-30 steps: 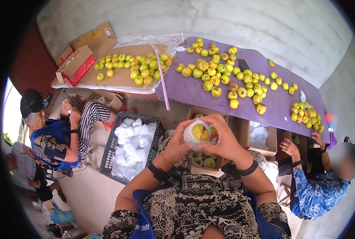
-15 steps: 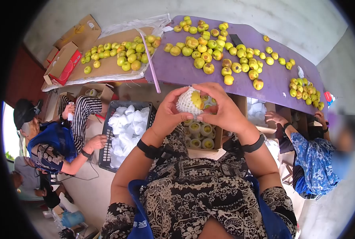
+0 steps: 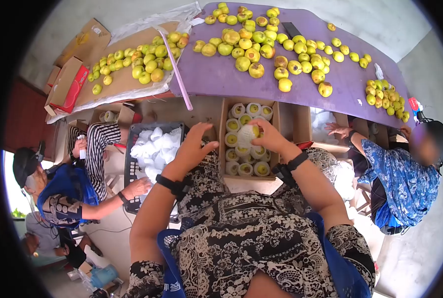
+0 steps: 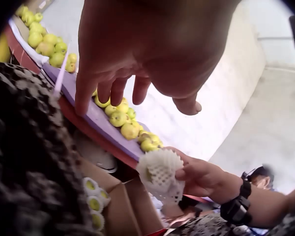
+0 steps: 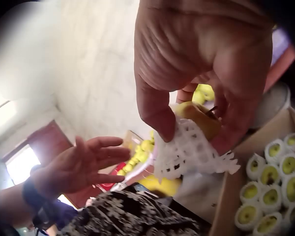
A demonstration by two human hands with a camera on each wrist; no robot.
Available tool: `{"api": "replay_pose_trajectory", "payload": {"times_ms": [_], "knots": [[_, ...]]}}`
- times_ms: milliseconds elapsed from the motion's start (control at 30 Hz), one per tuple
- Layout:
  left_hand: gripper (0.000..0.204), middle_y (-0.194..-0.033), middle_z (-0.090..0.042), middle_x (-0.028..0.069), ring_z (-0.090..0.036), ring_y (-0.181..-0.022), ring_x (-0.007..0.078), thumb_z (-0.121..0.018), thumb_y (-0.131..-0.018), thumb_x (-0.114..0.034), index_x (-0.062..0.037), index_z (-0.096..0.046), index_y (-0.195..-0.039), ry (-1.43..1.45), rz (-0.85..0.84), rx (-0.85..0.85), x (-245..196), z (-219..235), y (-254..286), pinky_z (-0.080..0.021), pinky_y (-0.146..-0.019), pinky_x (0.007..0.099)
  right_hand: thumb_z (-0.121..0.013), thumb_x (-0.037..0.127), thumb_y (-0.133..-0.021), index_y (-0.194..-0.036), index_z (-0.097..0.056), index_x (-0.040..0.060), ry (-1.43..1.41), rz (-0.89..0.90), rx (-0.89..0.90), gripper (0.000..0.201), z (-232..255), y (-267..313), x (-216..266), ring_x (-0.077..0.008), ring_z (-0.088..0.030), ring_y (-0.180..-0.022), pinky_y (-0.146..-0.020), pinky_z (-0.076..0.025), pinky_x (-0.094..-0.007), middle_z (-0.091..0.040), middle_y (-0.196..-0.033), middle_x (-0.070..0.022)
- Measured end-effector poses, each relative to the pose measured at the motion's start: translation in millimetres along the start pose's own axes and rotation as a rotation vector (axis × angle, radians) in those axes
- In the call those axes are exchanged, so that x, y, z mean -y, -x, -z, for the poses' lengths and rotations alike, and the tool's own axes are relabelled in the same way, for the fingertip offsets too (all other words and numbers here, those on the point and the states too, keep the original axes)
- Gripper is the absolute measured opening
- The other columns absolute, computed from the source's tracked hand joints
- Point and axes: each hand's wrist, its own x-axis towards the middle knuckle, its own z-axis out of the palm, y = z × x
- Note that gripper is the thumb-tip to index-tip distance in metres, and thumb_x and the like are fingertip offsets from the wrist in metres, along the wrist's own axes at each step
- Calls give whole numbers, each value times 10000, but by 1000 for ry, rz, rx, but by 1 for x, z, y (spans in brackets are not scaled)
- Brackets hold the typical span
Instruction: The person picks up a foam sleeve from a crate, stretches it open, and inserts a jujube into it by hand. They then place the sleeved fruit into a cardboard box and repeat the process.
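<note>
In the head view the right hand [image 3: 271, 135] grips an apple in a white foam net [image 3: 247, 135] above an open cardboard box [image 3: 224, 171] of netted apples. The right wrist view shows its thumb and fingers round the yellow-green apple [image 5: 199, 118], the foam net [image 5: 189, 152] covering its lower part. Apart from the apple, the left hand [image 3: 194, 149] is held to the left of the box, fingers spread and holding nothing. From the left wrist view, the left hand [image 4: 152, 49] hangs with loose fingers, and the netted apple [image 4: 161, 172] is in the right hand [image 4: 199, 177].
Loose apples lie on the purple table [image 3: 206, 74] and on a cardboard-covered table [image 3: 82, 97]. A black crate [image 3: 132, 171] of white foam nets stands left of the box. One person [image 3: 67, 188] sits at the left, another [image 3: 405, 179] at the right. Another carton [image 3: 303, 124] holds foam nets.
The left hand has let go of the netted apple and moved away to the left. The right hand keeps hold of it, now over the box. The person at the left has reached into the crate.
</note>
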Motion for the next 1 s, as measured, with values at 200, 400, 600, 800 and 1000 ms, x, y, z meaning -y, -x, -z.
{"api": "replay_pose_trajectory", "payload": {"times_ms": [200,400,600,800,1000], "knots": [[383,-1122,-654,89,-542,-1195,306,-712,-773,-368,-101,-669,-1044,-403,-171,161,21,15,9,-400,-1019,442,-784,133,-619,-1255,-547,143,440,-280,141,678,-61,6,-106,-364,-519,-1077,-924,-446,-412,-511,-1120,-196],[335,-1027,-667,85,-602,-1064,321,-777,-699,-256,-115,-670,-984,-327,-255,203,30,24,-2,-474,-915,419,-742,132,-666,-1157,-607,129,547,-27,202,509,-127,-30,-156,-421,-542,-1018,-854,-460,-487,-534,-1095,-237],[308,-1041,-679,51,-603,-1104,261,-763,-727,-263,-153,-684,-1005,-289,-92,255,35,28,-10,-414,-1035,443,-687,66,-714,-1124,-621,96,625,-144,195,416,-159,-57,-165,-415,-527,-1042,-891,-460,-472,-536,-1118,-241],[328,-1035,-690,47,-623,-1069,264,-788,-705,-228,-136,-692,-1005,-229,-49,283,34,32,-20,-441,-1002,436,-553,60,-803,-976,-669,39,837,-147,154,209,-176,-59,-191,-397,-557,-1009,-874,-472,-468,-617,-992,-203],[318,-1029,-683,77,-619,-1059,280,-781,-707,-227,-118,-685,-991,-233,-66,277,30,30,-23,-447,-983,419,-589,101,-799,-1030,-643,35,765,-139,5,246,-185,-58,-206,-401,-557,-1018,-872,-481,-466,-611,-1025,-208]]}}
